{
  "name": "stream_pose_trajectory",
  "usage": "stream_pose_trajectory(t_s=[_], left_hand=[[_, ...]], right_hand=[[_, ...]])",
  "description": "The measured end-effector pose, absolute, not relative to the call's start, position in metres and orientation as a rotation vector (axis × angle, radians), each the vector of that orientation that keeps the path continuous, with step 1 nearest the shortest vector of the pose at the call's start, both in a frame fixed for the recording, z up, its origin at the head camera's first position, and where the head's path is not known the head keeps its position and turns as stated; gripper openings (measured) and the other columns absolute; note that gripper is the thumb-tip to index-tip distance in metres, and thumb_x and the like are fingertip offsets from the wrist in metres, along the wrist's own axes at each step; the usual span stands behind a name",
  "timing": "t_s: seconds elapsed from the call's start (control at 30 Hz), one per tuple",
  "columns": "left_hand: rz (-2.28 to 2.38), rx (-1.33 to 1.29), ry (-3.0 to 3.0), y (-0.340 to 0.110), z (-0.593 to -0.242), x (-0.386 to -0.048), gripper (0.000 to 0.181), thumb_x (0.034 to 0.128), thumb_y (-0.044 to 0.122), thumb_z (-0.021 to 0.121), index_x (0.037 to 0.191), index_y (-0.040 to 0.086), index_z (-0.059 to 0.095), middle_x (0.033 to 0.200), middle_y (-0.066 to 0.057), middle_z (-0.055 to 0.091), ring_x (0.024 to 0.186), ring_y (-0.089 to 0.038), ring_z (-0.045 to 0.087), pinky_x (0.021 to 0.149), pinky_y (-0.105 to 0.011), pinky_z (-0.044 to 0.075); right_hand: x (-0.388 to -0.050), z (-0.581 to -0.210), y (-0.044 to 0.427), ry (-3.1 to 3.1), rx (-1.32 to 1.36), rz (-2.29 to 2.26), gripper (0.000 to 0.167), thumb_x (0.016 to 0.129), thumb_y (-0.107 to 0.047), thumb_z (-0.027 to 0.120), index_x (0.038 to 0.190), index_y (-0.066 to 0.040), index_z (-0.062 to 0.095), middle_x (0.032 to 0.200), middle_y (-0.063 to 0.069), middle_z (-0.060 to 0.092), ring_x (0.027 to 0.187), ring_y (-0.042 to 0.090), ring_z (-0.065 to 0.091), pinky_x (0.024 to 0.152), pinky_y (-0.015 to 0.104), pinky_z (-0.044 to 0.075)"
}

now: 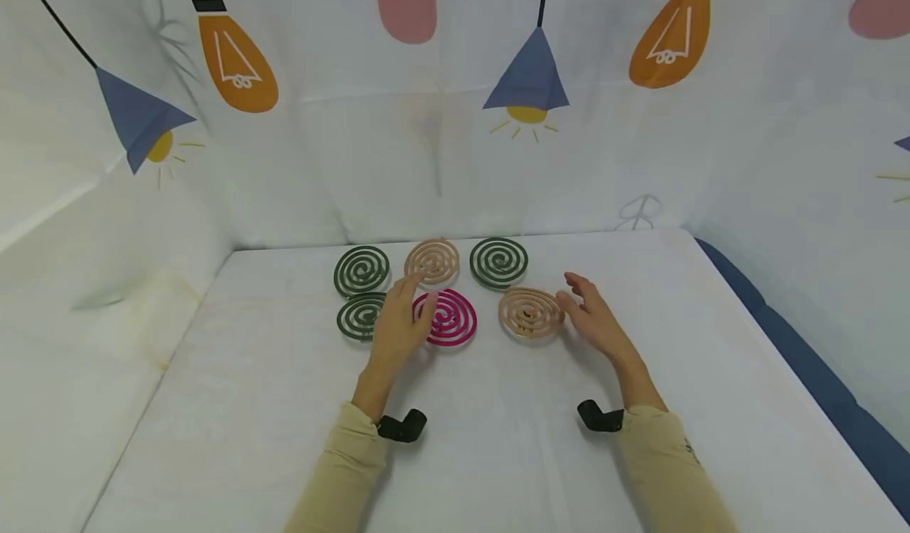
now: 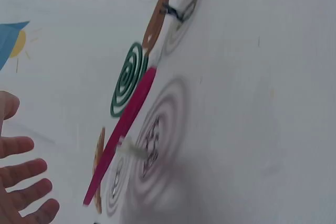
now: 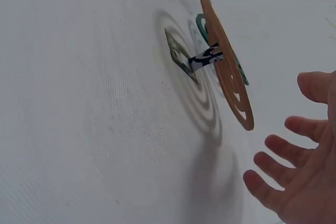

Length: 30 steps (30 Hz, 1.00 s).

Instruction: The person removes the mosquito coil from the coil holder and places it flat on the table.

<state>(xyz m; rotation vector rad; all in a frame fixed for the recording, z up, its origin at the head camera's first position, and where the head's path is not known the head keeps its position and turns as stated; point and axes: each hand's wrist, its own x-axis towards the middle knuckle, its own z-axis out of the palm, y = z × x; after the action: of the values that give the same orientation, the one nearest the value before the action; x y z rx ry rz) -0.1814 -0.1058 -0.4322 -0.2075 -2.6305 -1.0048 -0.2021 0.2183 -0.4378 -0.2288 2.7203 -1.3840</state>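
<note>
magenta mosquito coil (image 1: 445,317), three green coils (image 1: 499,263) and two tan coils (image 1: 530,313) stand in two rows, apparently placed; my left hand (image 1: 400,321) and right hand (image 1: 596,321), fingers parted, hold nothing; perhaps only straightening remains.

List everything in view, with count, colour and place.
Green coils: 3, green, two left, one back right
Tan coils: 2, tan, back middle, front right
Pink coil: 1, pink, front middle
Stands: at least 2, black-white and pale, under front tan and pink coils
Table: 1, white, under coils
Backdrop: 1, white, behind table
Lamps: 3, blue-yellow, on backdrop
Bulbs: 2, orange, on backdrop
Pink prints: 2, pink, on backdrop
Grey prints: 2, grey, on backdrop
Blue strip: 1, blue, right of table
Wrist cameras: 2, black, at wrists
Sleeves: 2, beige, forearms
Left hand: 1, bare, by pink coil
Right hand: 1, bare, beside front tan coil
</note>
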Motion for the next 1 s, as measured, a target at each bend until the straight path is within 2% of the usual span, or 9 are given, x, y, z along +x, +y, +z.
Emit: stream_pose_trajectory(t_s=[0.1,0.23,0.33,0.4,0.47,0.6,0.77,1.0], left_hand=[[-1.059,-0.201,-2.549,-0.088,-0.434,-0.177,0.044,0.0927,0.030,0.056,0.132,0.011,0.052,0.134,-0.009,0.053,0.126,-0.027,0.049,0.098,-0.048,0.045],[-1.130,-0.243,-2.398,-0.060,-0.440,-0.171,0.037,0.0893,0.017,0.057,0.125,0.010,0.058,0.125,-0.006,0.060,0.119,-0.022,0.055,0.096,-0.041,0.046],[-1.217,-0.250,-2.313,-0.037,-0.447,-0.164,0.033,0.0880,0.011,0.057,0.121,0.008,0.060,0.117,-0.006,0.063,0.108,-0.019,0.059,0.089,-0.037,0.050],[-1.294,-0.219,-2.282,-0.024,-0.453,-0.158,0.032,0.0878,0.009,0.057,0.120,0.007,0.060,0.112,-0.009,0.065,0.101,-0.019,0.061,0.082,-0.033,0.053],[-1.367,-0.178,-2.249,-0.013,-0.459,-0.152,0.031,0.0876,0.007,0.057,0.118,0.007,0.061,0.108,-0.011,0.065,0.096,-0.019,0.061,0.074,-0.029,0.054],[-1.453,-0.172,-2.172,0.004,-0.470,-0.147,0.031,0.0867,0.002,0.057,0.117,0.006,0.061,0.107,-0.011,0.065,0.096,-0.019,0.062,0.069,-0.025,0.054],[-1.515,-0.190,-2.114,0.017,-0.481,-0.142,0.030,0.0858,0.000,0.055,0.115,0.004,0.061,0.096,-0.008,0.064,0.078,-0.012,0.062,0.057,-0.018,0.050],[-1.645,-0.133,-2.145,0.015,-0.486,-0.148,0.031,0.0880,0.002,0.055,0.119,0.004,0.057,0.082,-0.004,0.063,0.058,-0.001,0.053,0.052,-0.018,0.048]], right_hand=[[-0.197,-0.446,0.218,2.680,-0.127,-1.508,0.064,0.100,-0.041,0.040,0.148,-0.004,0.022,0.151,0.022,0.027,0.139,0.041,0.026,0.111,0.056,0.025],[-0.190,-0.454,0.216,2.603,0.046,-1.681,0.060,0.100,-0.038,0.040,0.148,-0.005,0.022,0.149,0.021,0.029,0.137,0.038,0.032,0.108,0.050,0.034],[-0.185,-0.459,0.213,2.561,0.187,-1.802,0.056,0.101,-0.033,0.040,0.147,-0.006,0.025,0.145,0.018,0.033,0.131,0.030,0.039,0.098,0.028,0.043],[-0.181,-0.463,0.211,2.571,0.268,-1.838,0.053,0.101,-0.033,0.040,0.146,-0.008,0.028,0.142,0.015,0.037,0.125,0.023,0.043,0.089,0.016,0.043],[-0.177,-0.468,0.209,2.612,0.316,-1.829,0.052,0.100,-0.035,0.040,0.144,-0.010,0.031,0.139,0.012,0.041,0.117,0.018,0.047,0.081,0.009,0.042],[-0.171,-0.475,0.207,2.720,0.356,-1.733,0.053,0.099,-0.042,0.040,0.142,-0.013,0.036,0.133,0.010,0.046,0.099,0.009,0.052,0.080,0.012,0.039],[-0.168,-0.478,0.205,2.778,0.394,-1.675,0.051,0.098,-0.043,0.042,0.139,-0.013,0.040,0.124,0.010,0.052,0.083,0.004,0.052,0.075,0.013,0.038],[-0.175,-0.480,0.203,2.846,0.382,-1.660,0.043,0.099,-0.039,0.043,0.132,-0.012,0.050,0.110,0.011,0.063,0.079,0.000,0.050,0.072,0.014,0.037]])
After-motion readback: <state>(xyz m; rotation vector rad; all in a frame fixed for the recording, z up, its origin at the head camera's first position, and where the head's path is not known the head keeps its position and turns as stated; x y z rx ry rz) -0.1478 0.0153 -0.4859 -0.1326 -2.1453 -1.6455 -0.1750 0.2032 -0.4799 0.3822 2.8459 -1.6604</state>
